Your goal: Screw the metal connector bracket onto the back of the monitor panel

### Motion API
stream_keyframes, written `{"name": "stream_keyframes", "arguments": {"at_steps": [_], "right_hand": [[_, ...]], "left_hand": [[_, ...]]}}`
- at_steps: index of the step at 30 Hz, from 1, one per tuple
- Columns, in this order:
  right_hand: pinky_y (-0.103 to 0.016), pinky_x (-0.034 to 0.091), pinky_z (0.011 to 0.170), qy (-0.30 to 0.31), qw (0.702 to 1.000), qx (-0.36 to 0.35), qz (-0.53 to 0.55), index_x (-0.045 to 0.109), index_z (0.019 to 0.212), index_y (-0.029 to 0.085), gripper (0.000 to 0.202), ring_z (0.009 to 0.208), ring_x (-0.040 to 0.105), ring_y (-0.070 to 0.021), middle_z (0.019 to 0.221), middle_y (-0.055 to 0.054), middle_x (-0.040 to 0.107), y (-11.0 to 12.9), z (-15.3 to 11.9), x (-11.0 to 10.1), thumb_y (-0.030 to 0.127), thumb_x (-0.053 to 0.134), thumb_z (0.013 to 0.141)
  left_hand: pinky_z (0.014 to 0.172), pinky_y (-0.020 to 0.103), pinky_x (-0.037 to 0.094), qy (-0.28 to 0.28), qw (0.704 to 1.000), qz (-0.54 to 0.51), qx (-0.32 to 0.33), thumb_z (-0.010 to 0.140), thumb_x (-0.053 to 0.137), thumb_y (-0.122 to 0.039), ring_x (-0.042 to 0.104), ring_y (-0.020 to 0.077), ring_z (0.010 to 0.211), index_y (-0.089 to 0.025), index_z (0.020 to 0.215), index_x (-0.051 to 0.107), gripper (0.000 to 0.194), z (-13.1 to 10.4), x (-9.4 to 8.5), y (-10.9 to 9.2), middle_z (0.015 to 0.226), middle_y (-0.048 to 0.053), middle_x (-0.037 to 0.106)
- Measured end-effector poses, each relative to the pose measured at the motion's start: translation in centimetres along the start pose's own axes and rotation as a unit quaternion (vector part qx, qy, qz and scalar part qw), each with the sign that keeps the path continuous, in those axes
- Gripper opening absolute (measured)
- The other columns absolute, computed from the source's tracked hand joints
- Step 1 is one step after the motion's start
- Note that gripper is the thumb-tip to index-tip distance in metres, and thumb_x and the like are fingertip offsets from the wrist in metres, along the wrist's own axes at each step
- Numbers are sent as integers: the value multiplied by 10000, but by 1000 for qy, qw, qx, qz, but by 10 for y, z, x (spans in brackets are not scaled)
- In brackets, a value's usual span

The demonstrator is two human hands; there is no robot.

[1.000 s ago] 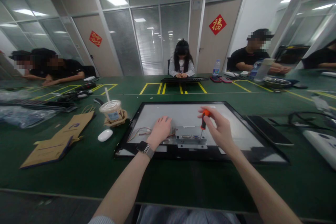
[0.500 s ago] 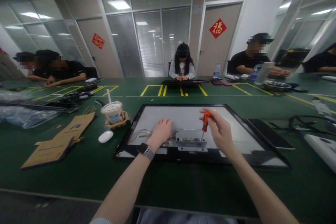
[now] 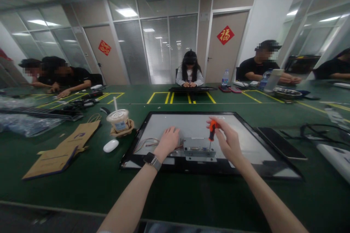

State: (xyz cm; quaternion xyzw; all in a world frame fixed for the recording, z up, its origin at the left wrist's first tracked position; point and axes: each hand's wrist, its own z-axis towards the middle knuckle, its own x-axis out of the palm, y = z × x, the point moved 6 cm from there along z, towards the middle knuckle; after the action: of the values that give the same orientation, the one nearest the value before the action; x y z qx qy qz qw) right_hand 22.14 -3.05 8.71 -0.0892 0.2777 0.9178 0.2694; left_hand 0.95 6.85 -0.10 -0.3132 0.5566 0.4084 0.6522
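Observation:
A flat display panel [image 3: 246,142] with a black frame and pale back lies on the green table before me. On it, near its front edge, stands a metal bracket [image 3: 198,147] with connector ports. My right hand [image 3: 228,136] is closed around the orange-and-black handle of a screwdriver [image 3: 213,129]. The screwdriver points down, its tip at the right part of the bracket. My left hand [image 3: 168,140] lies flat on the panel, fingers stretched out, just left of the bracket. Thin wires [image 3: 147,142] run on the panel left of that hand.
A lidded drink cup [image 3: 119,120], a white mouse [image 3: 111,146] and paper bags [image 3: 65,145] lie to the left. A dark flat slab [image 3: 281,142] and black cables [image 3: 319,131] are on the right. Across the table sits a person [image 3: 190,71] with another panel; other people sit at both sides.
The whole view has shifted slightly downward in the picture as my head moved. Both hands keep nearly the same place; the screwdriver stands slightly more upright at the bracket.

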Motion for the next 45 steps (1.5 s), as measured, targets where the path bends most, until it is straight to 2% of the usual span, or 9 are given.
{"name": "stream_keyframes", "arguments": {"at_steps": [6, 9, 13, 20, 28, 31, 35, 38, 45], "right_hand": [[-378, 561, 749, -47, 998, -27, -29, 677, 1201, 244, 282, 776, 656, -201, 903, -45, 656, 13, 7, -3, 230, 644, 922], [-380, 562, 743, -50, 998, -18, -23, 687, 1158, 240, 240, 797, 651, -205, 917, -50, 630, 13, 7, -5, 240, 608, 932], [-401, 569, 772, -44, 999, 6, 2, 672, 1160, 234, 250, 866, 671, -222, 992, -77, 669, 5, 4, -6, 237, 524, 959], [-379, 576, 737, -57, 998, 11, -6, 671, 1137, 231, 230, 791, 655, -203, 909, -50, 670, 5, 5, -5, 255, 627, 912], [-404, 586, 769, 4, 1000, 15, -21, 632, 1290, 233, 368, 803, 708, -213, 959, -57, 738, -2, 2, 0, 227, 528, 938], [-407, 598, 763, -40, 999, 14, -24, 644, 1283, 240, 365, 792, 707, -213, 946, -57, 735, 0, 2, -8, 232, 551, 930], [-394, 630, 747, -128, 990, 44, 29, 622, 1313, 254, 383, 801, 713, -203, 988, -59, 720, 1, 2, -17, 257, 608, 931], [-382, 653, 722, -145, 985, 68, 69, 623, 1291, 258, 380, 794, 723, -198, 992, -51, 716, 0, -1, -11, 272, 668, 913], [-375, 667, 694, -85, 990, 66, 94, 645, 1218, 262, 343, 760, 741, -200, 962, -39, 742, 2, -9, 13, 277, 722, 884]], "left_hand": [[1093, 403, 447, -8, 1000, 0, -2, 1026, 372, -155, 549, 266, 1324, -134, 1370, 535, 381, 0, 2, 1, 1436, 176, 559], [1093, 403, 450, -2, 1000, 0, 4, 1023, 374, -142, 546, 261, 1327, -129, 1353, 546, 373, 0, 1, 0, 1406, 177, 578], [1076, 399, 460, -7, 1000, 3, 10, 1017, 381, -136, 549, 258, 1317, -130, 1336, 554, 363, 0, -1, -1, 1364, 178, 596], [1076, 403, 457, -11, 1000, 7, 13, 1010, 365, -136, 546, 256, 1320, -157, 1337, 556, 380, -1, -2, -1, 1374, 164, 600], [1101, 412, 445, 3, 1000, 5, 2, 1024, 357, -149, 547, 270, 1334, -129, 1371, 541, 393, -2, -6, -2, 1437, 181, 567], [1093, 413, 453, -1, 1000, 0, 3, 1027, 365, -153, 552, 267, 1331, -143, 1372, 542, 388, -2, -6, -2, 1444, 181, 563], [1106, 408, 438, -4, 1000, -3, 1, 1020, 377, -142, 554, 265, 1329, -140, 1388, 530, 398, -2, -4, -1, 1448, 180, 559], [1117, 411, 426, -3, 1000, -3, 5, 1016, 381, -138, 535, 275, 1347, -130, 1377, 537, 394, -1, -2, -1, 1447, 189, 556], [1099, 405, 442, -14, 1000, 2, 7, 1008, 396, -142, 568, 268, 1296, -142, 1337, 553, 364, -1, 0, 0, 1425, 179, 565]]}}
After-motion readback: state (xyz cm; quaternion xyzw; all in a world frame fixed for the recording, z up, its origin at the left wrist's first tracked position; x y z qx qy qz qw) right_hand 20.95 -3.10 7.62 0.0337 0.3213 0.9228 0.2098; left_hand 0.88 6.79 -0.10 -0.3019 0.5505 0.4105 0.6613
